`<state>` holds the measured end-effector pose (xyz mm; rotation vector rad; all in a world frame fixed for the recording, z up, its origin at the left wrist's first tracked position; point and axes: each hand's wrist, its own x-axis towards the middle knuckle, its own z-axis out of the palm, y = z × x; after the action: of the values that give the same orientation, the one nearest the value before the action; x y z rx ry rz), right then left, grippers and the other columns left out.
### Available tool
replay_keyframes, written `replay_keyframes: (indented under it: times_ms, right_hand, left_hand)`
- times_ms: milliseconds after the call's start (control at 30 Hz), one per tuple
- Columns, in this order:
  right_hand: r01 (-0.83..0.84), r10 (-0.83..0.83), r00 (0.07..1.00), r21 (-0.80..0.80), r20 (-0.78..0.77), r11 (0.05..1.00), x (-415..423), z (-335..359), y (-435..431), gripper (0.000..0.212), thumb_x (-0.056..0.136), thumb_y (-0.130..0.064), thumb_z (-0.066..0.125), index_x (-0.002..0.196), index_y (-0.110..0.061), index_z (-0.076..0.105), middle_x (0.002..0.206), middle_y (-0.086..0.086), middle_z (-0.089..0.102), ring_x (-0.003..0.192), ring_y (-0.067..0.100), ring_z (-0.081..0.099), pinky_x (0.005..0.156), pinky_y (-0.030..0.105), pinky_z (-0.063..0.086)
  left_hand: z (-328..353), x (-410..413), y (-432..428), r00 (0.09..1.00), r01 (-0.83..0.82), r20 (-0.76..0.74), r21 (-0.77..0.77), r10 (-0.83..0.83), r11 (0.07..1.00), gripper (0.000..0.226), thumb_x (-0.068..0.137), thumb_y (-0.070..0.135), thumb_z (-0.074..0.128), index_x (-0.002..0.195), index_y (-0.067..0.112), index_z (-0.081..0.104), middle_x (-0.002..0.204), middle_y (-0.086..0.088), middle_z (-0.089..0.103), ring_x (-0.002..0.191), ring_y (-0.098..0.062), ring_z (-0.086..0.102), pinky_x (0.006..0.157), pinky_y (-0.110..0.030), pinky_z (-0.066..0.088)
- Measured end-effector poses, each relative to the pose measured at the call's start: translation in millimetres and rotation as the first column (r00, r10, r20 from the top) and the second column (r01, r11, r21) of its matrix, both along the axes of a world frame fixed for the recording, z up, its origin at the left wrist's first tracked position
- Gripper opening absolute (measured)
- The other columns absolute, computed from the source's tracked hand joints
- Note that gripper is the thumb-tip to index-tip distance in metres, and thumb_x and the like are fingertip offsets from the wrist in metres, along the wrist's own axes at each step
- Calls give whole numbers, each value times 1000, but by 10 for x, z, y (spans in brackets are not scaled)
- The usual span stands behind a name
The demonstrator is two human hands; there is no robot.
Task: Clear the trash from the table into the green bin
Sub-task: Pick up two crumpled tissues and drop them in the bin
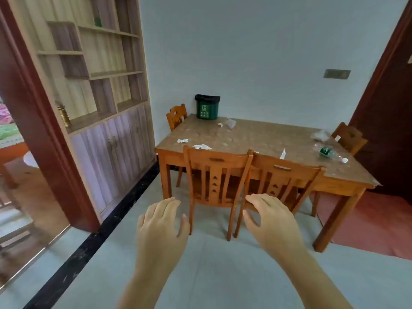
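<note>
A green bin (207,107) with a black liner stands on the far left corner of the wooden table (256,139). Trash lies scattered on the tabletop: crumpled white paper (182,140) and a second scrap of paper (201,147) near the left front edge, a clear wrapper (230,123) near the bin, a white strip (283,154), a plastic bottle (330,152) with a green label at the right, and a clear bag (321,134) behind it. My left hand (161,221) and my right hand (270,221) hover empty, fingers apart, well short of the table, in front of the chairs.
Two wooden chairs (215,175) (282,181) are pushed in along the near side of the table, one chair (177,115) stands at the far left and another (349,137) at the right. A shelf cabinet (100,85) lines the left wall. Grey floor lies between me and the table.
</note>
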<state>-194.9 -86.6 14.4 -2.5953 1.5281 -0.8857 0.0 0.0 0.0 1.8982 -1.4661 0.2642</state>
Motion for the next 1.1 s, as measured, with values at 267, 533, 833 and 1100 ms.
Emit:
replay_keyframes:
  times_ms: [267,533,833,1100]
  right_hand:
    - [8,-8,1000,4,-19,1000,552,-220,-710,32,76,-20,68,106,-9,62,103,8,69,98,26,62,84,42,49]
    - [-21,19,999,84,29,996,1245,-494,-1930,32,78,-21,66,108,-10,61,106,6,68,101,24,61,85,37,47]
    - [-54,53,999,148,9,988,2067,-562,-3095,31,77,-21,66,106,-11,62,103,7,68,95,25,61,81,39,49]
    - [-28,45,996,219,-71,975,3141,-821,-3845,29,71,-17,72,99,-11,65,97,6,69,87,28,63,75,40,53]
  left_hand:
    - [-397,584,-548,1000,-28,-10,-8,28,1000,38,78,32,41,96,9,66,98,-5,70,92,-25,64,82,-35,41]
    - [-550,1261,-1676,999,-31,-5,60,32,998,38,79,32,41,96,9,66,99,-4,70,92,-24,64,81,-33,42]
    - [-735,2089,-2780,995,-84,-46,158,92,984,37,79,32,41,95,10,66,100,-4,69,92,-25,63,81,-34,43]
    - [-1057,3188,-3680,985,-50,-146,249,89,967,38,78,34,39,97,13,64,104,-2,68,97,-24,62,84,-32,38]
